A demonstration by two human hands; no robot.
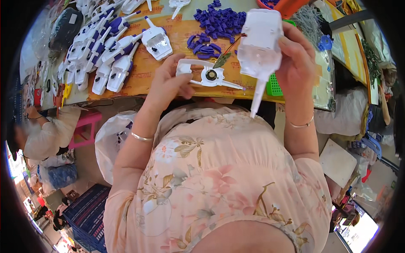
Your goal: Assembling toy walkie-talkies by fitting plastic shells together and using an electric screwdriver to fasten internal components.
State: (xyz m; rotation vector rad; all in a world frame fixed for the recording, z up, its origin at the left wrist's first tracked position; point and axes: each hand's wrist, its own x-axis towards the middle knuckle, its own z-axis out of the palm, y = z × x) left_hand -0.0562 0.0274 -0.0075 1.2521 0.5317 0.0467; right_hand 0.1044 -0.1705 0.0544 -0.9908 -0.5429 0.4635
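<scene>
My left hand [168, 82] grips the left end of an open white plastic shell half [209, 76], held level over the table's near edge. A round dark part sits in this shell, and a small green circuit board [222, 60] with thin red wire stands up beside it. Raised on the right, my right hand [298, 55] holds a white plastic housing [260, 42] by its right edge, fingers mostly behind it. The housing has a broad upper body and a narrow stem pointing down.
White-and-purple housings [103, 48] lie heaped at the left, with one single white housing [156, 39] beside them. Small purple plastic pieces [219, 21] are piled at the back. A green basket [274, 85] stands right of centre. A co-worker [50, 130] sits at the left.
</scene>
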